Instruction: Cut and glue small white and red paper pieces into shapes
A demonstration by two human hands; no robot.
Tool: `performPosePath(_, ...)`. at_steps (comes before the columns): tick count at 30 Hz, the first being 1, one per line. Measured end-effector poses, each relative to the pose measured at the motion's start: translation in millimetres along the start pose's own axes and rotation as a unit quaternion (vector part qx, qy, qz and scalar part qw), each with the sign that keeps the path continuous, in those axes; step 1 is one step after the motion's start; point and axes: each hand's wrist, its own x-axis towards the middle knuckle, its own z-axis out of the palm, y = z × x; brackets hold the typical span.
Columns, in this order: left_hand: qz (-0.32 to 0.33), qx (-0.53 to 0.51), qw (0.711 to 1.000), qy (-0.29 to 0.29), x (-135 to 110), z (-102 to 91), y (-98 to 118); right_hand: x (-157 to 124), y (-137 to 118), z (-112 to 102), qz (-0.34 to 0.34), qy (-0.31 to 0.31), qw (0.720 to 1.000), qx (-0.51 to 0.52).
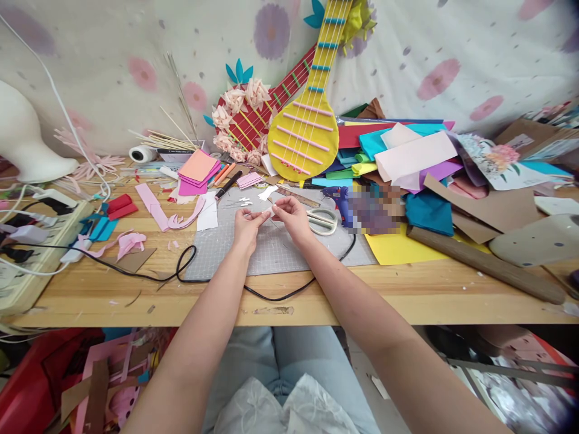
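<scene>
Over the grey cutting mat [217, 247], my left hand [246, 229] and my right hand [292, 216] meet with fingertips pinched together. Between them is a small white piece [272, 211], mostly covered by the fingers; it looks like rolled or folded paper, but I cannot tell exactly. Several tiny white strips [245, 202] lie just beyond my left hand. Scissors with pale handles [323, 222] rest right of my right hand, beside a blue glue gun [342, 206]. A metal ruler [296, 196] lies behind my right hand, partly hidden.
A yellow paper lute [304, 141] and a red flowered one [242, 123] lean at the back. Coloured paper [416, 154] piles up on the right. A black cord [280, 298] loops along the front edge. On the left sits a power strip [45, 259].
</scene>
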Motion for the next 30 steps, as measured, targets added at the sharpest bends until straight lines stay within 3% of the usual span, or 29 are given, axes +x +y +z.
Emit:
performPosePath(10, -0.037, -0.074, 0.996, -0.019, -2.2, 3.3, 3.4, -4.2, 5.7, 2.5, 0.035, -0.080, 0.995, 0.051)
performPosePath(18, -0.040, -0.037, 0.998, -0.045, -1.1, 0.2, 2.0, -3.3, 7.3, 1.4, 0.023, -0.037, 0.999, 0.028)
performPosePath(25, -0.011, 0.012, 1.000, -0.025, -5.8, 1.5, 0.0, -1.8, 5.2, -3.2, -0.030, 0.017, 0.994, -0.099)
performPosePath(30, -0.006, 0.055, 0.998, -0.037, -7.4, 3.0, -0.5, 1.7, 5.7, -4.2, -0.038, 0.048, 0.990, -0.130)
